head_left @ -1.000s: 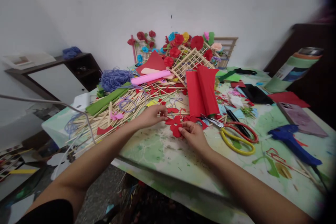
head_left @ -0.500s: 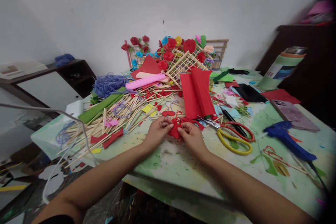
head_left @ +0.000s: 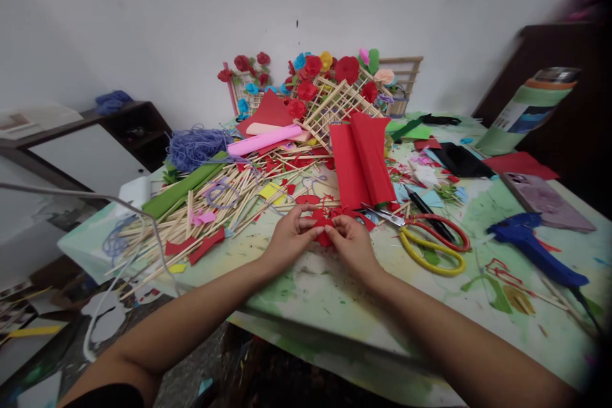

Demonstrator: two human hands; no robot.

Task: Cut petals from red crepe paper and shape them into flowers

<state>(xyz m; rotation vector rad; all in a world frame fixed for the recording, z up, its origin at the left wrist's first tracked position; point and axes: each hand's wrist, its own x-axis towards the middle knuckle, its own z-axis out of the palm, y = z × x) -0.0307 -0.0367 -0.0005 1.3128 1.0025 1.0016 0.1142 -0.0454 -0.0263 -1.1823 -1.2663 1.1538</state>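
Near the front of the table, my left hand (head_left: 292,233) and my right hand (head_left: 352,243) pinch a small red paper petal piece (head_left: 324,238) between thumbs and fingers. The fingers cover part of its edges. Just beyond it lie red paper scraps and a folded sheet of red crepe paper (head_left: 354,166). Scissors (head_left: 435,243) with red and yellow handles rest right of my right hand, beside a black pen (head_left: 430,213). Left of my left hand are red paper strips (head_left: 206,246) on a pile of thin wooden sticks (head_left: 234,194).
A blue glue gun (head_left: 538,248), a phone (head_left: 545,201) and a green bottle (head_left: 528,111) stand or lie at the right. Paper flowers on a stick lattice (head_left: 342,111) lean by the wall. Purple yarn (head_left: 198,150) sits at the left; a cable (head_left: 119,196) crosses there.
Both hands keep hold of the red paper piece, and the fingers have shifted slightly on it. The camera view has tilted and moved a little.
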